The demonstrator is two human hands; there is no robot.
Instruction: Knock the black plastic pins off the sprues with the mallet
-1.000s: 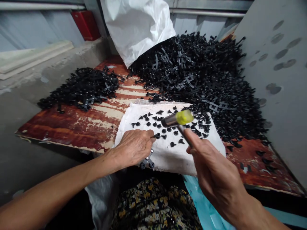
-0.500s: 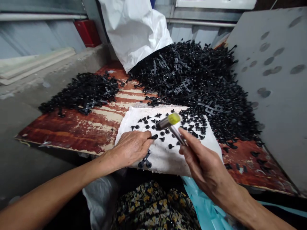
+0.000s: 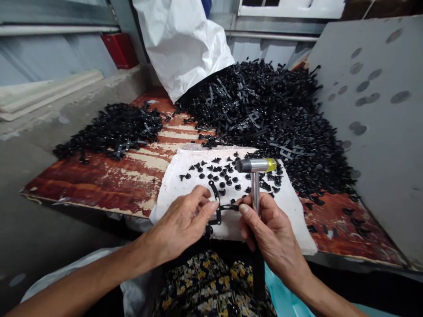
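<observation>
My left hand (image 3: 185,213) pinches a black jointed linkage (image 3: 216,193) between thumb and fingers, above the white cloth (image 3: 185,163). In my right hand (image 3: 269,226) is a small mallet (image 3: 256,165) with a metal neck, one black face and one yellow face, held upright. The thumb and fingertips of that hand also meet the linkage's right-hand end, so the piece spans both hands. Small black flat-headed pieces (image 3: 228,176) lie scattered over the cloth just beyond my hands.
A large heap of black linkages and pieces (image 3: 264,105) covers the back right of the worn red board (image 3: 82,185). A smaller heap (image 3: 115,127) sits at left. Behind them hangs a white sack (image 3: 188,48); a grey spotted panel (image 3: 390,145) stands along the right.
The mallet has gone from tilted to upright as my right hand came down and closer to my left. The linkage has lifted off the cloth and now reaches between both hands.
</observation>
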